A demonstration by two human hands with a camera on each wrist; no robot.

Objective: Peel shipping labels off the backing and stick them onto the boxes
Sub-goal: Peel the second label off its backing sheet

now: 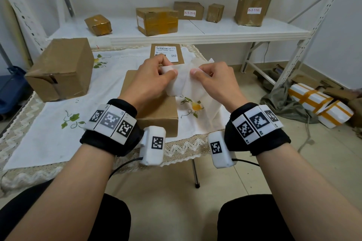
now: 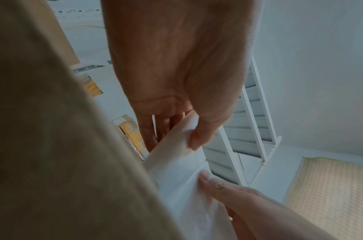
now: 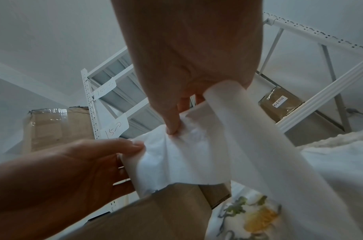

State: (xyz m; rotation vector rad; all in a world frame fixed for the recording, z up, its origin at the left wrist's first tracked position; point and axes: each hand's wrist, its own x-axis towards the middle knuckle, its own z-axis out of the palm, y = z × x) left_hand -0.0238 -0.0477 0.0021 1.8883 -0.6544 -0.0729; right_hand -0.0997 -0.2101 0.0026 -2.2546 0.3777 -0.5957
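Label [image 1: 166,52] on far box [image 1: 167,53] on table: barcode, "060-06B-A05", QR code. Shelf box [image 1: 188,10] tag, red handwriting, approx "15-1-1913". Tall box [image 1: 251,7] tag approx "15-1-7732"; right wrist view reads similar [image 3: 280,103]. Rack tags: "15-2" [image 3: 114,129], upper one [image 3: 105,89] "15-" + unclear digit. Wrist marker blocks [image 1: 256,121]: "R1", "R2"

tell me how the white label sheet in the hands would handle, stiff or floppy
Probably floppy: the label sheet sags and creases between the left hand and right hand pinching it. Likely very light, since fingertip pinches carry it. Its loose strip curls, so it may fold or stick onto itself.
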